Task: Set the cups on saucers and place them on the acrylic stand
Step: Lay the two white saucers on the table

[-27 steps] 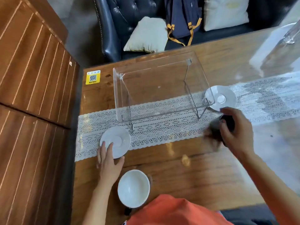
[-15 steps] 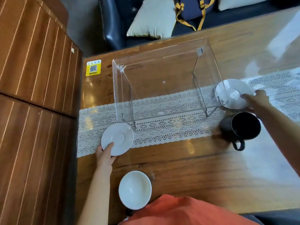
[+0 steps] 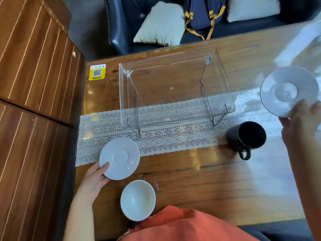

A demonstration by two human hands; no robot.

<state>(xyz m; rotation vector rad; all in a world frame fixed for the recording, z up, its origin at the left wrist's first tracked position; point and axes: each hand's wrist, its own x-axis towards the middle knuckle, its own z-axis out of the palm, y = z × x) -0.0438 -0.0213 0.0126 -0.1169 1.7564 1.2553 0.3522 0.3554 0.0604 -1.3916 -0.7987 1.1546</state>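
Observation:
A clear acrylic stand (image 3: pixel 175 72) stands on the lace runner (image 3: pixel 173 134) in the middle of the table. My left hand (image 3: pixel 96 178) grips the near edge of a white saucer (image 3: pixel 119 158) at the runner's front left. My right hand (image 3: pixel 302 122) holds a second white saucer (image 3: pixel 288 90) lifted and tilted at the far right. A black cup (image 3: pixel 247 136) with its handle toward me stands by itself right of the stand. Close to my body sits a white cup (image 3: pixel 138 200), on the bare wood.
A wooden table (image 3: pixel 199 185) carries everything; its left edge meets a wood-panelled wall (image 3: pixel 34 101). A yellow QR sticker (image 3: pixel 97 72) lies at the back left corner. Behind the table is a dark sofa with cushions (image 3: pixel 159 25) and a backpack (image 3: pixel 201 13).
My right hand let go of the black cup, reached to the right saucer and lifted it off the runner. My left hand closed on the left saucer's edge.

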